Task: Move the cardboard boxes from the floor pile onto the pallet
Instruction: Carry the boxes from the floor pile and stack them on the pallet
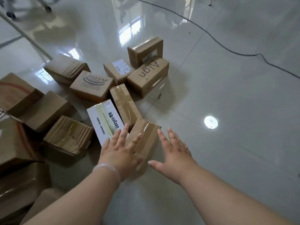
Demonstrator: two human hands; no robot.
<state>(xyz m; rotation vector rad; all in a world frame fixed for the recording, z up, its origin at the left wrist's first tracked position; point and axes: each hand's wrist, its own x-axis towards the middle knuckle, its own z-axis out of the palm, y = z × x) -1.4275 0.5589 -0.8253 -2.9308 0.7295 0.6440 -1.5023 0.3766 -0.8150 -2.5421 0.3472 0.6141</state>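
Both hands, left hand point(121, 149) and right hand point(174, 153), flank the taped box point(146, 140) on the floor at lower centre, fingers point(170, 135) spread and grasping nothing, and uneven pressure on its glossy tape could let it slip free.

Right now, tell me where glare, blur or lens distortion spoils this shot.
Head view: window glare streaks the glossy floor, and a round lamp reflection burns white; the wheeled legs at top left are motion-blurred; wide-angle bending curves the cable and stretches both forearms; the left hand, right hand and taped box stay sharp.
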